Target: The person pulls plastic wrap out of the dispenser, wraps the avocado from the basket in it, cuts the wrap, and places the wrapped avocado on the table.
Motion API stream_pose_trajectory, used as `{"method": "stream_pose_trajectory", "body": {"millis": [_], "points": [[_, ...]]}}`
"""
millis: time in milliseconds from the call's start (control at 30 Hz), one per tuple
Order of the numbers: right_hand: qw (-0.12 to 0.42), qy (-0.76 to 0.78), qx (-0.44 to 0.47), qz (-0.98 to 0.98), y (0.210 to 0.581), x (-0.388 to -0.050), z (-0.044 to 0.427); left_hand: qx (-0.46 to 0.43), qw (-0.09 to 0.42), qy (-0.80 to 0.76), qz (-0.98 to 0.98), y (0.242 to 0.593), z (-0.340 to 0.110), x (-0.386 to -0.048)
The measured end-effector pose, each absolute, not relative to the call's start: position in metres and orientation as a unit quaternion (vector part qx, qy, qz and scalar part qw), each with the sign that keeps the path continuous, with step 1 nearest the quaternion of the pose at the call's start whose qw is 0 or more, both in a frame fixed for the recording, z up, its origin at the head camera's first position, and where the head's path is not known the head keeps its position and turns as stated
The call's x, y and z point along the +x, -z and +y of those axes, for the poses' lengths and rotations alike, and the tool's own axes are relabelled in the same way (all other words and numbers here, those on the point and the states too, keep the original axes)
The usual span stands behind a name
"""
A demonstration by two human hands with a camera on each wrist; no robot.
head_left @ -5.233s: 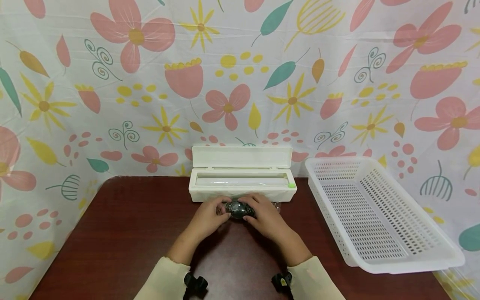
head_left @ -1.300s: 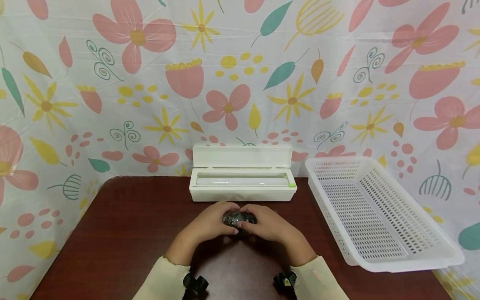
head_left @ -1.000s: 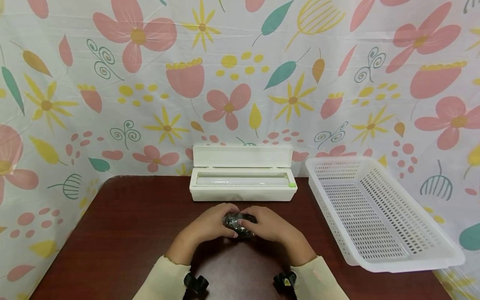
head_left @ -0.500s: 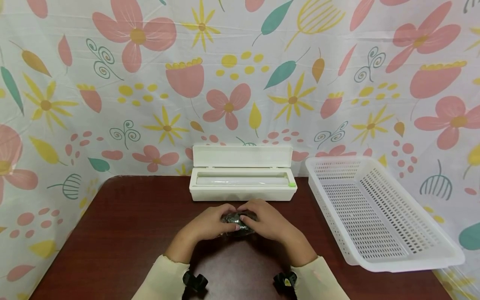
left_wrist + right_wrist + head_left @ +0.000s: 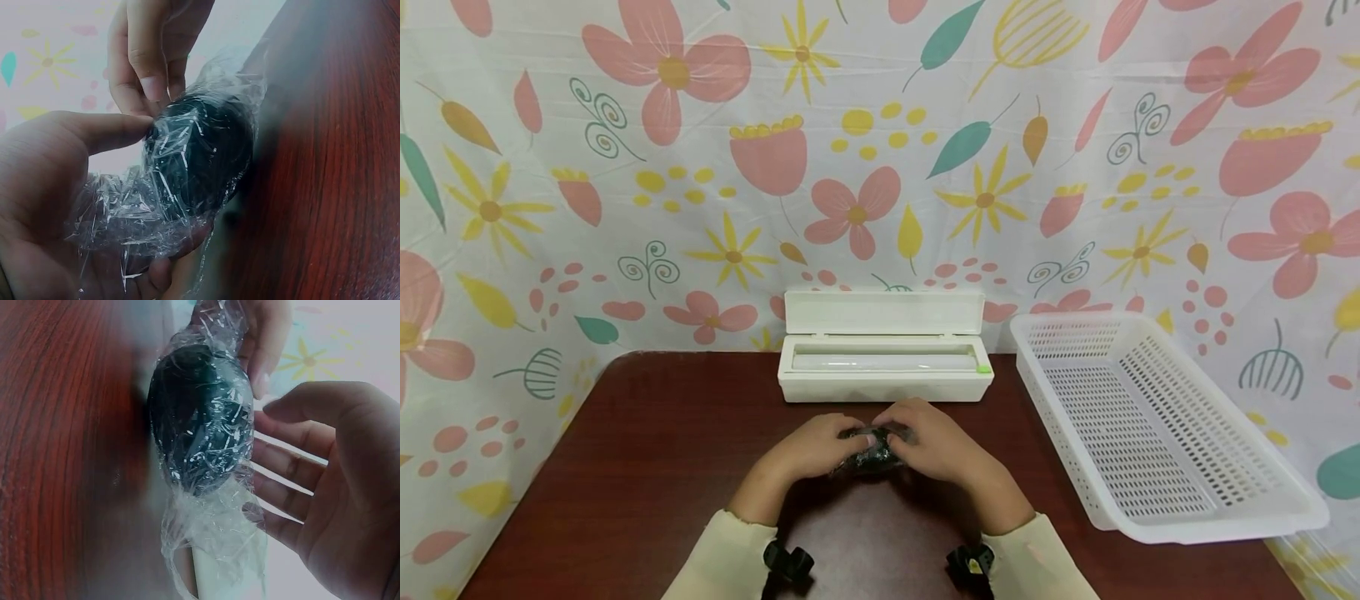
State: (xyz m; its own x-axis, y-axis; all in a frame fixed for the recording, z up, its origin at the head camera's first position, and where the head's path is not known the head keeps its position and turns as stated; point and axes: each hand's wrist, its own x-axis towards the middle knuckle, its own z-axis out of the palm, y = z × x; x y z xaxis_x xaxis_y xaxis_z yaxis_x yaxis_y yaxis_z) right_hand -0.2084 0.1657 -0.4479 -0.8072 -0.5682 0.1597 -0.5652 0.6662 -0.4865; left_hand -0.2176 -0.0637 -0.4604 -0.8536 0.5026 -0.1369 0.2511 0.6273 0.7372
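A dark green, nearly black oval thing [image 5: 881,451] is wrapped in wrinkled, clear cling film, low over the table. Loose film [image 5: 119,212] bunches at its left end in the left wrist view. Another gathered tail of film [image 5: 215,531] trails from the wrapped thing [image 5: 200,419] in the right wrist view. My left hand [image 5: 812,447] holds the left end, thumb on the near side and fingers beneath the film. My right hand [image 5: 936,446] holds the right end, its thumb on the near side and fingers behind. Both hands partly hide the thing in the head view.
Behind my hands stands a white cling film dispenser [image 5: 886,388] with its lid [image 5: 883,313] raised and a film roll [image 5: 880,362] inside. A white perforated basket [image 5: 1210,533] sits at the right on the dark red table [image 5: 662,467]. Flowered cloth hangs behind.
Since the oldest frame, both hands have drawn the wrapped thing from the dispenser's front towards me. Over the last second, they have turned it slightly and shifted their thumbs; the dispenser and basket stay put.
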Motion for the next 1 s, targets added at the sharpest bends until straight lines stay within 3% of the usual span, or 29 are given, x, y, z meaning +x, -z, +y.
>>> {"method": "stream_pose_trajectory", "body": {"millis": [167,400,500,1000], "points": [[0.003,0.255,-0.317,0.914,0.448,-0.209,0.165,0.200,0.174,-0.382,0.885,0.460,-0.064,-0.218],[0.012,0.257,-0.322,0.911,0.449,-0.209,0.164,0.211,0.049,-0.352,0.911,0.456,-0.058,-0.215],[0.014,0.253,-0.322,0.912,0.452,-0.209,0.162,0.230,0.017,-0.329,0.916,0.450,-0.054,-0.210],[0.025,0.246,-0.312,0.917,0.459,-0.214,0.161,0.242,0.032,-0.264,0.933,0.457,-0.046,-0.208]]}}
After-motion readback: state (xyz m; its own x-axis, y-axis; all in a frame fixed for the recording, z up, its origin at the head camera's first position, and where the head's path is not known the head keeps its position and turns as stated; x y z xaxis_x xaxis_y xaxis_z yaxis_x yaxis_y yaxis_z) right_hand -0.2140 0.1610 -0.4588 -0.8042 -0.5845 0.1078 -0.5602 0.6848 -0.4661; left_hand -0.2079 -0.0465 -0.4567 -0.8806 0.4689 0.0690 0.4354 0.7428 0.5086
